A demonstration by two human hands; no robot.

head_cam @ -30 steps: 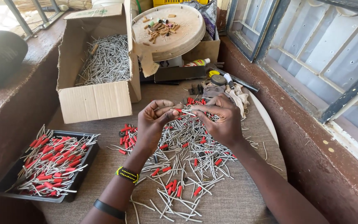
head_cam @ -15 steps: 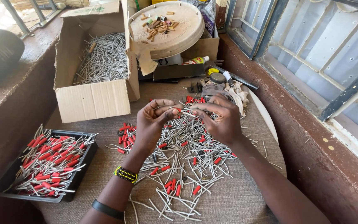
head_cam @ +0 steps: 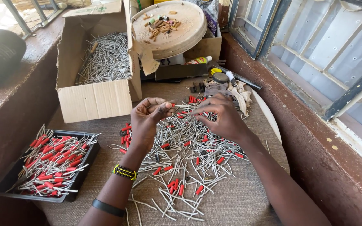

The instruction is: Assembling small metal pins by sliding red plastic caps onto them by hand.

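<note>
Grey metal pin, thin and straight (head_cam: 169,103), is pinched between thumb and forefinger of the left hand (head_cam: 147,119), raised just above the loose heap near the middle of the woven mat. Right hand (head_cam: 221,117) has its fingers curled down onto the heap of grey pins and short red plastic sleeves (head_cam: 185,155); fingertips touch the pile, but whether they grip a piece cannot be told from this view.

Handling judgement: each pin looks light, stiff and smooth, so likely slippery; best taken near one end with a fingertip pinch. Red sleeves are small and probably slightly soft, apt to roll away on the mat.

Left wrist carries a beaded yellow-and-black bracelet (head_cam: 124,172), with a plain black band (head_cam: 107,207) further up the forearm.

Toward the left edge of the brown woven mat (head_cam: 231,205) sits a black rectangular plastic tray (head_cam: 86,161) holding pins already fitted with red sleeves. At the far left corner stands an open cardboard box (head_cam: 93,98) filled with bare grey pins. Beside it, resting on a second box, is a round beige tray (head_cam: 189,31) with small mixed parts. Crumpled pale cloth (head_cam: 237,94) lies at the far right edge, near a small bottle and tools.
</note>
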